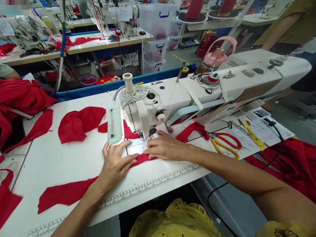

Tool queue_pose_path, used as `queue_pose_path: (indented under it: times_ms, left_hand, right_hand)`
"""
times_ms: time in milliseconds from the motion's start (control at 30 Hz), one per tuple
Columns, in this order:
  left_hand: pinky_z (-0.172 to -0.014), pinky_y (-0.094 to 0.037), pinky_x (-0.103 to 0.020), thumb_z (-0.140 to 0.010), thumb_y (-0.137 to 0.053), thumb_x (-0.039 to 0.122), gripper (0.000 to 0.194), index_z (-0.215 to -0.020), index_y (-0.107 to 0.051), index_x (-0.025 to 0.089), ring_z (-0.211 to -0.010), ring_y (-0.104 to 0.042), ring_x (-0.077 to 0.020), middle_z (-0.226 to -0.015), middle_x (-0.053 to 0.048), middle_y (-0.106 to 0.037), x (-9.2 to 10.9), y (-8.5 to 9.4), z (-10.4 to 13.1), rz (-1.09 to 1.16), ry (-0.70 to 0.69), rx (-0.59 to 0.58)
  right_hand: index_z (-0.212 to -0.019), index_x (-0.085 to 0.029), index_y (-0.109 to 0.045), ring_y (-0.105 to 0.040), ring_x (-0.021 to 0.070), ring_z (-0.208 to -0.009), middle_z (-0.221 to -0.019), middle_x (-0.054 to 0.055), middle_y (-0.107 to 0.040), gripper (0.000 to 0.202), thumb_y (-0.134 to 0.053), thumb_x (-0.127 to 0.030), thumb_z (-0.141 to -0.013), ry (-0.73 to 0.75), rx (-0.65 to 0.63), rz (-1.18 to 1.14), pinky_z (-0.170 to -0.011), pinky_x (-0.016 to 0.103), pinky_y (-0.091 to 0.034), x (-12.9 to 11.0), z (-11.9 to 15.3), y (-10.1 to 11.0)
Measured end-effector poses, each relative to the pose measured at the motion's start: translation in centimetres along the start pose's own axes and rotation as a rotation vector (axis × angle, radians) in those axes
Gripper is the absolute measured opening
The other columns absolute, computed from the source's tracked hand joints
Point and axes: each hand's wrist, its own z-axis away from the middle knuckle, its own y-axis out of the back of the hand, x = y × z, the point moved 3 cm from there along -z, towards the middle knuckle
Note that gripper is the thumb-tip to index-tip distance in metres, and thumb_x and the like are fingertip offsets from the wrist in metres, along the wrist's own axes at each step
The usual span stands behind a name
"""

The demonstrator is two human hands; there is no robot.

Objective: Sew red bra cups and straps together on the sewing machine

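Note:
A small red fabric piece (143,160) lies at the front of the sewing machine (138,115), partly hidden under my fingers. My left hand (118,160) pinches its left end between thumb and forefinger, while the other fingers rest spread on the white table. On the other side, my right hand (166,146) has its fingers closed over the fabric's upper edge, close to the needle area. The presser foot and needle are mostly hidden. More red fabric (130,130) lies behind the machine head, next to a clear guard (115,126).
Red cut pieces (81,123) lie left, with another strip (65,192) near my left forearm. Scissors (225,143) and a yellow tape measure (253,135) are at right. A printed ruler (148,184) runs along the front edge. A red fabric heap (24,95) sits far left.

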Motion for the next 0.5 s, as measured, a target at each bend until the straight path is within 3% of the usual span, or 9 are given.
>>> queue_pose_path:
  times_ms: [133,333,500]
  left_hand:
    - [-0.107,-0.025,-0.069,-0.091,-0.064,0.030,0.017,-0.101,-0.075,0.039,-0.126,-0.046,-0.0331,-0.134,-0.008,-0.058,-0.2,0.4,-0.7,0.018,-0.028,-0.063]
    - [-0.107,-0.018,-0.074,-0.086,-0.070,0.039,0.016,-0.101,-0.075,0.036,-0.129,-0.045,-0.0363,-0.134,-0.007,-0.059,-0.6,1.1,-1.8,-0.022,-0.118,-0.188]
    - [-0.099,-0.027,-0.075,-0.084,-0.069,0.050,0.025,-0.101,-0.073,0.032,-0.119,-0.050,-0.0388,-0.136,-0.010,-0.058,-0.5,1.3,-2.3,-0.059,-0.178,-0.257]
  right_hand:
    - [-0.104,-0.023,-0.074,-0.048,0.0154,-0.077,-0.085,0.001,-0.066,0.015,-0.062,-0.029,-0.096,0.027,-0.074,-0.005,-0.078,0.033,-0.027,0.4,-0.4,0.3]
    - [-0.102,-0.026,-0.075,-0.049,0.0166,-0.079,-0.084,-0.001,-0.067,0.018,-0.071,-0.037,-0.089,0.044,-0.122,-0.065,-0.080,0.034,-0.029,1.0,-0.8,0.7]
    - [-0.102,-0.026,-0.075,-0.049,0.0173,-0.077,-0.080,0.000,-0.065,0.021,-0.070,-0.041,-0.089,0.038,-0.190,-0.073,-0.073,0.034,-0.028,1.2,-0.9,1.1]
